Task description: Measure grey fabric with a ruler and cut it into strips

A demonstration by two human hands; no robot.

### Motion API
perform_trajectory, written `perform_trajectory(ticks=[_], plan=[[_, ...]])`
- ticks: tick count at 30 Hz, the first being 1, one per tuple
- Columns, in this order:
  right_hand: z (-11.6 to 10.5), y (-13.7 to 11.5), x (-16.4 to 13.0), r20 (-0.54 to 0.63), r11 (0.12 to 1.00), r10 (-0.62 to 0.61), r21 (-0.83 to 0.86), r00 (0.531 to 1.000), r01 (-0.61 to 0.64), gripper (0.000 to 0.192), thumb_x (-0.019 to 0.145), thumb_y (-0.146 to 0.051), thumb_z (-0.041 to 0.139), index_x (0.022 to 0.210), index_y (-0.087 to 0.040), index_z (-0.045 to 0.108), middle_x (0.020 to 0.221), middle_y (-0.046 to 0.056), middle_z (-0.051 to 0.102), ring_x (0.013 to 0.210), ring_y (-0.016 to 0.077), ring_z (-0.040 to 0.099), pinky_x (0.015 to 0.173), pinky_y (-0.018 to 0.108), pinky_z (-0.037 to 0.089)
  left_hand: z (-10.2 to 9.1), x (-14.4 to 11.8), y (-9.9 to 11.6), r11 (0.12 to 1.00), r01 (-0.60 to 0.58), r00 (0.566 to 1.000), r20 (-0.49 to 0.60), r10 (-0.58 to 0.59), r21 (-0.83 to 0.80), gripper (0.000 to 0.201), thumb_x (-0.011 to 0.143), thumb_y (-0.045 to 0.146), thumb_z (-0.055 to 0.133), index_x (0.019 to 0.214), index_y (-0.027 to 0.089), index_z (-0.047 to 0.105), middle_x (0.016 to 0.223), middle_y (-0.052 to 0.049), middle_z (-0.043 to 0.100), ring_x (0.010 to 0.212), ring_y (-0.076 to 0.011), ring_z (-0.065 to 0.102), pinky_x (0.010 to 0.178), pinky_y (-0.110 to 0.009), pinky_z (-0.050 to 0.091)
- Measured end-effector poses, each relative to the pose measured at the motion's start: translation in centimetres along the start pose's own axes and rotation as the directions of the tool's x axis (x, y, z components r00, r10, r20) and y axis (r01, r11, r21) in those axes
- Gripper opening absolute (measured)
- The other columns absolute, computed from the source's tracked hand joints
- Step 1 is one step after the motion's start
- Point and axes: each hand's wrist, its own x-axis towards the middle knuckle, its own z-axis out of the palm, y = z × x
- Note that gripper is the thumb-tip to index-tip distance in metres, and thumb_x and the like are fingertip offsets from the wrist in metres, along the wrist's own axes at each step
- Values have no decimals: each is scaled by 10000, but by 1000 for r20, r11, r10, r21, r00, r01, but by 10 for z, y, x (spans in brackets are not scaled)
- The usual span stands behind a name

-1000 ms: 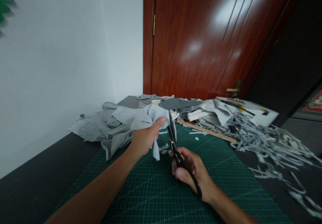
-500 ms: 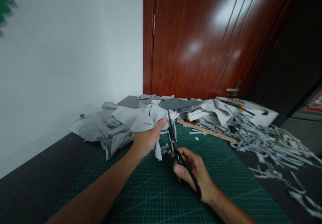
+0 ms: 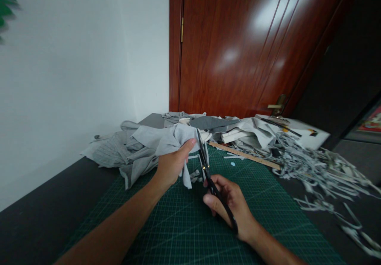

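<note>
A light grey piece of cloth [image 3: 170, 138] is bunched up in my left hand [image 3: 172, 165], thumb on top and fingers hidden underneath. One narrow end of it dangles below the hand. My right hand [image 3: 228, 199] is wrapped round the black handles of a pair of scissors [image 3: 205, 165], whose dark blades point up and away beside the cloth's right edge. Whether the blades have fabric between them I cannot tell. Under both hands lies a green cutting mat [image 3: 184, 225] with a fine grid. Small grey scraps [image 3: 195, 175] rest on it behind the scissors.
Grey garments [image 3: 114, 151] are heaped at the left. A wooden ruler [image 3: 244, 155] crosses the mat's far right edge. Beyond it lie folded pale cloth [image 3: 253, 132], a tangle of cut strips [image 3: 309, 167] and a white box [image 3: 320, 136]. A brown door [image 3: 232, 46] stands behind.
My left thumb has shifted very slightly left with the cloth. The scissors and my right thumb have also moved a little left; both holds stay the same.
</note>
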Motion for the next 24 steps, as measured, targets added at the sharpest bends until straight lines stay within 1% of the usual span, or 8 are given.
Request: perform_trajectory(ticks=[2, 4, 6, 8, 11, 17, 20, 24], plan=[[0, 0, 0, -1, 1000, 12, -6, 1000, -12, 412, 858, -530, 858, 986, -204, 641, 636, -88, 448, 515, 96, 394, 490, 227, 289, 5, 1, 4, 994, -93, 994, -65, 90, -56, 309, 665, 378, 961, 630, 206, 706, 608, 22, 690, 521, -152, 602, 513, -256, 471], [-1, 0, 0, -2, 1000, 23, -11, 1000, -23, 417, 845, -514, 876, 996, -201, 647, 629, -92, 446, 507, 95, 395, 488, 227, 286, 9, 1, 9, 976, -171, 983, -97, 158, -135, 262, 648, 331, 960, 760, 201, 762, 784, 1, 779, 709, -192, 715, 682, -278, 571], [-1, 2, 0, -3, 1000, 27, -14, 1000, -27, 421, 835, -501, 889, 1008, -198, 653, 625, -95, 444, 502, 95, 395, 485, 226, 282, 12, 2, 13, 960, -173, 983, -101, 154, -221, 299, 635, 291, 961, 856, 195, 784, 915, -15, 812, 877, -229, 757, 854, -327, 600], [-1, 3, 0, -1, 1000, 27, -12, 1000, -27, 423, 828, -491, 897, 1014, -196, 657, 624, -95, 447, 501, 95, 396, 483, 225, 281, 12, 3, 14, 956, -141, 988, -101, 119, -257, 326, 625, 269, 964, 884, 191, 782, 949, -21, 817, 928, -246, 763, 916, -363, 603], [0, 3, -1, 7, 1000, 21, 19, 1000, -22, 423, 822, -489, 903, 995, -199, 648, 624, -95, 452, 502, 94, 394, 480, 223, 277, 12, 2, 14, 958, -127, 988, -118, 99, -256, 340, 617, 277, 973, 883, 195, 779, 947, -16, 814, 925, -239, 758, 899, -353, 612], [1, 1, -1, 27, 996, -50, 71, 998, 48, 438, 844, -546, 866, 974, -204, 625, 637, -83, 466, 522, 99, 413, 496, 228, 300, 16, -6, 12, 968, -27, 992, -126, -4, -248, 359, 605, 328, 981, 864, 197, 768, 912, -22, 801, 774, -217, 731, 679, -308, 605], [0, 1, -1, 24, 995, -71, 73, 997, 69, 450, 855, -579, 844, 977, -205, 626, 642, -78, 473, 529, 100, 418, 503, 229, 303, 15, -6, 8, 974, -38, 990, -142, 7, -222, 342, 616, 322, 976, 838, 200, 746, 889, -13, 789, 740, -201, 715, 636, -282, 570], [1, 2, -1, 32, 995, -52, 84, 998, 49, 458, 851, -586, 847, 982, -204, 630, 664, -66, 501, 543, 104, 438, 508, 227, 319, 14, -6, 4, 977, -31, 993, -121, 5, -211, 372, 623, 370, 975, 841, 185, 737, 888, -22, 786, 708, -198, 708, 603, -280, 552]])
